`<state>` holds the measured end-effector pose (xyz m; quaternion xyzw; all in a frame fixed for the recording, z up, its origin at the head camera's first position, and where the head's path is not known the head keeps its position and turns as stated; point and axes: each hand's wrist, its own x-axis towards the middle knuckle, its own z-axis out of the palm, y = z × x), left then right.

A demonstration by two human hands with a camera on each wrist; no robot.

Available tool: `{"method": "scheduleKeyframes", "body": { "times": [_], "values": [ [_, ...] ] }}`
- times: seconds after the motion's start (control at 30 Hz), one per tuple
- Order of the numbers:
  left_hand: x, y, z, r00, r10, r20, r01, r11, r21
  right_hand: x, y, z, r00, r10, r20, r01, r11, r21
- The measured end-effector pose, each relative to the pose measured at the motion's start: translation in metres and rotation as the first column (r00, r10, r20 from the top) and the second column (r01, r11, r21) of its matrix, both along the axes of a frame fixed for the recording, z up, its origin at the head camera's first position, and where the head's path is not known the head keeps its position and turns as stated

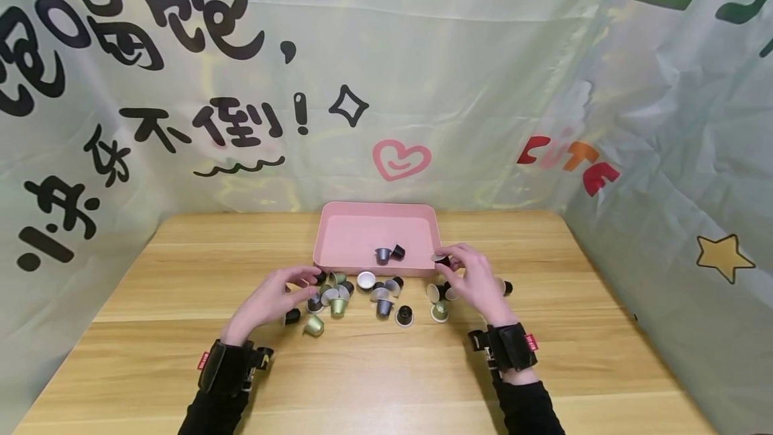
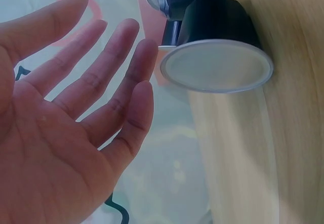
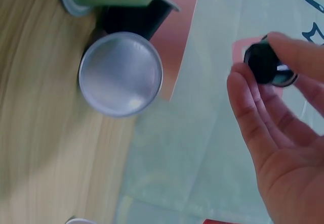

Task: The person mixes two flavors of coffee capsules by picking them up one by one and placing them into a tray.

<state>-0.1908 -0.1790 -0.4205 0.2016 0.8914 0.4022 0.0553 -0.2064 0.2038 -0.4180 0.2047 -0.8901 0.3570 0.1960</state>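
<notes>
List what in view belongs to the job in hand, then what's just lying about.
Likely part of the job:
dark pod, pinched in the right hand
left hand, holding nothing
loose pods
two pods in the pink tray

Apparently just there:
wooden table
wrist straps
printed cloth

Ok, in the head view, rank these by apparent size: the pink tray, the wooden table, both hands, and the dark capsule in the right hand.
1. Wooden table
2. Pink tray
3. Left hand and right hand: too alike to rank
4. Dark capsule, partly hidden
</notes>
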Motion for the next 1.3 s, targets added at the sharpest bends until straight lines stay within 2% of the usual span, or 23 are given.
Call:
{"method": "scheduleKeyframes", "body": {
  "times": [0.23, 0.83, 1.1, 1.3],
  "values": [
    [0.0, 0.0, 0.0, 1.0, 0.007, 0.004, -0.007, 1.0, -0.008, 0.001, -0.007, -0.001, 0.997, -0.072, 0.023, 0.072, 0.997, -0.037],
    [0.0, 0.0, 0.001, 1.0, 0.003, -0.004, -0.003, 1.0, -0.009, -0.006, -0.023, -0.009, 0.98, -0.196, 0.021, 0.196, 0.98, -0.015],
    [-0.002, -0.001, -0.001, 1.0, 0.001, -0.012, -0.002, 1.0, -0.007, -0.006, -0.025, -0.006, 0.971, -0.184, 0.151, 0.199, 0.976, -0.093],
    [-0.001, -0.002, 0.0, 1.0, 0.004, -0.003, -0.004, 1.0, 0.0, -0.005, -0.02, -0.004, 0.971, -0.186, 0.15, 0.201, 0.975, -0.095]
  ]
}}
